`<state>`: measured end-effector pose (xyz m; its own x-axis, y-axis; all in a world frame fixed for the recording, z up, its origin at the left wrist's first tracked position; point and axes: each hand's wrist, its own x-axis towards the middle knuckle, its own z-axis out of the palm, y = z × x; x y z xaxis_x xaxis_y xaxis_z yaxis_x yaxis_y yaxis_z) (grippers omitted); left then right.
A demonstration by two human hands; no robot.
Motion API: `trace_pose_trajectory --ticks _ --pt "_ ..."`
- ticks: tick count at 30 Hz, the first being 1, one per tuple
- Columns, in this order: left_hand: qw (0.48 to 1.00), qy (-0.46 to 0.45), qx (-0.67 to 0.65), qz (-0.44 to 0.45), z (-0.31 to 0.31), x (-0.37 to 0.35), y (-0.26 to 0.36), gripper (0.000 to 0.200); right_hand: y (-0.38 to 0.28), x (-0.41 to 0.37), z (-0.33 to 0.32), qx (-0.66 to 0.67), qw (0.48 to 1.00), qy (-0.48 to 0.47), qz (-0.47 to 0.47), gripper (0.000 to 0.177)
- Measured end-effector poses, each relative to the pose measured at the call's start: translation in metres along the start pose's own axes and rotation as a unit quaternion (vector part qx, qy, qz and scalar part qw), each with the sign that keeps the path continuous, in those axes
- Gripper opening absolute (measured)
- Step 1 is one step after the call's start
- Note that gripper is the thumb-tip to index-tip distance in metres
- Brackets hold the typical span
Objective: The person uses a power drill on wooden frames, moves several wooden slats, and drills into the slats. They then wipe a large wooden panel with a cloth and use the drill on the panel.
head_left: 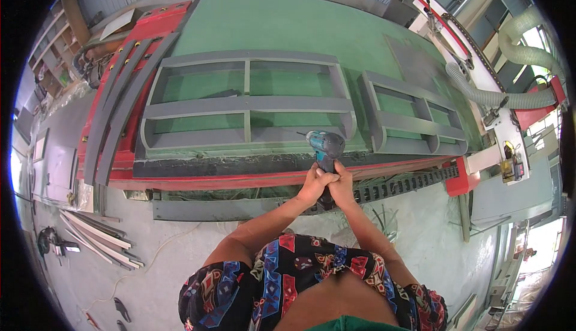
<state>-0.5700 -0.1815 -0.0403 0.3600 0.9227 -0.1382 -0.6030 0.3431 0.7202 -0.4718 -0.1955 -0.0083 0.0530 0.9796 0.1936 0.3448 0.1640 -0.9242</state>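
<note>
A teal and black cordless drill [327, 144] is held upright in front of me, its thin bit pointing left over the table's front edge. My left hand [315, 184] is closed round its handle from the left. From the right, my right hand [342, 185] wraps the same handle, and the fingers of both hands meet. The drill's base shows below them. Just beyond lies a large grey shelf frame [247, 104] with curved ends. A smaller grey frame [414, 118] rests to its right.
Both frames lie on a green-topped table [288, 19] with a red edge. Long grey strips [123, 91] lie across the left end. A white machine gantry [462, 55] with a ribbed hose [480, 94] stands at right. More strips [102, 241] lie on the floor at left.
</note>
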Motion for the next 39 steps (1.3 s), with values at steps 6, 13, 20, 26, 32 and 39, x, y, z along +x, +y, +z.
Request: trace_pose_trajectory --ticks 6,13,20,26,32,39 --pt "1.000 0.006 0.005 -0.002 0.002 0.000 -0.002 0.050 0.003 -0.001 -0.001 -0.004 1.000 0.001 0.013 0.031" --pt "1.000 -0.009 0.006 -0.001 0.007 0.003 -0.004 0.049 0.003 -0.002 -0.005 0.012 1.000 0.019 0.020 0.028" --pt "0.999 -0.021 0.015 -0.018 0.018 0.013 -0.007 0.048 0.008 0.000 -0.017 0.013 0.998 0.055 0.027 0.028" --pt "0.998 -0.042 0.020 -0.039 0.024 0.020 -0.008 0.048 0.008 0.000 -0.025 0.016 0.997 0.066 0.045 0.028" --pt "0.997 -0.060 0.032 -0.049 0.021 0.028 -0.020 0.049 0.010 -0.001 -0.028 -0.002 0.996 0.078 0.039 0.026" --pt "0.997 -0.049 0.031 -0.041 0.024 0.028 -0.024 0.049 0.016 0.000 -0.030 0.014 0.996 0.088 0.027 0.025"
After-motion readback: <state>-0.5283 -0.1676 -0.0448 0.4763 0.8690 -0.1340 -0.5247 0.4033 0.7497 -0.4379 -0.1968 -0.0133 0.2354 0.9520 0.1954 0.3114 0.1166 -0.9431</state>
